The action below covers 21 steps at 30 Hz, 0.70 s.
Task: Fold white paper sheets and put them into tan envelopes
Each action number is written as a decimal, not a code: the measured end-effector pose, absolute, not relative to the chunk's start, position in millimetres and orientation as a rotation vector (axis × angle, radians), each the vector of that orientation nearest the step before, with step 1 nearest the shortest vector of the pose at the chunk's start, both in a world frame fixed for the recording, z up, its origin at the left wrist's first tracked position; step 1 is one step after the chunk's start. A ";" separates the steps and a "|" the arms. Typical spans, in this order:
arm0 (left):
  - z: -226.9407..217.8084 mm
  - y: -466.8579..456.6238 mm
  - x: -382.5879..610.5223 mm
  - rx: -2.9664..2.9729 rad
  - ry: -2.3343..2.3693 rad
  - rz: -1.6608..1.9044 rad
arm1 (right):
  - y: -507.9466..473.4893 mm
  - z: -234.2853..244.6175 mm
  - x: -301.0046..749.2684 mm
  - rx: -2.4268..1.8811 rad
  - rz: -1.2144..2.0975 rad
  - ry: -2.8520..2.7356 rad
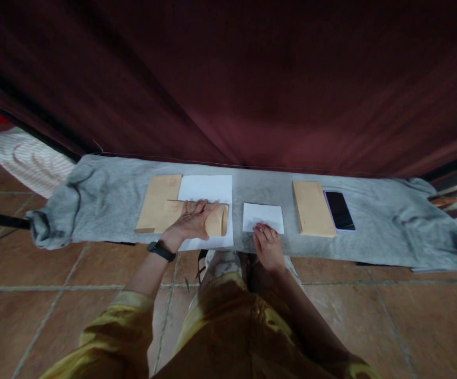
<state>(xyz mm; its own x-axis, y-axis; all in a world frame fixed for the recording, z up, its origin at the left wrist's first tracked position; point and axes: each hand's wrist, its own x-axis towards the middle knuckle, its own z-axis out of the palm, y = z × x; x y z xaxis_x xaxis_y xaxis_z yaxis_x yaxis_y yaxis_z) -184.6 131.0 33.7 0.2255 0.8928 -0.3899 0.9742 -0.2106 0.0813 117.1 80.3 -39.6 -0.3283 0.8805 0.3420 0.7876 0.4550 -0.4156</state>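
My left hand (191, 222) lies with fingers spread on a brown paper envelope (216, 221). That envelope's right end gapes a little, and it rests partly over a large white sheet (207, 185). Left of it is a stack of brown envelopes (157, 195), which it overlaps. With its fingers bent close together, my right hand (268, 246) grips the lower edge of a small white piece of paper (262, 215), which lies on the grey cloth. The undersides of the right fingers are hidden.
A grey cloth (113, 210) covers the narrow bench. To the right lie another stack of brown envelopes (313, 208) and a phone (339, 210). A dark red curtain (236, 95) hangs behind the bench. Striped fabric (33, 158) is at the left, above the tiled floor (94, 273).
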 end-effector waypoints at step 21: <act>-5.0 67.8 -47.8 2.617 1.443 0.009 | 76.5 -53.7 121.6 -1.350 0.307 -2.266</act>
<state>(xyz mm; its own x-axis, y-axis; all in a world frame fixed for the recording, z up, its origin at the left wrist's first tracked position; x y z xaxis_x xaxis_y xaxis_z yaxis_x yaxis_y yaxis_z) -47.8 67.8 -5.0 0.5366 0.8411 -0.0687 0.8402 -0.5248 0.1365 121.6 76.5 -53.7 -0.3974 0.8713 0.2879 0.7633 0.4880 -0.4233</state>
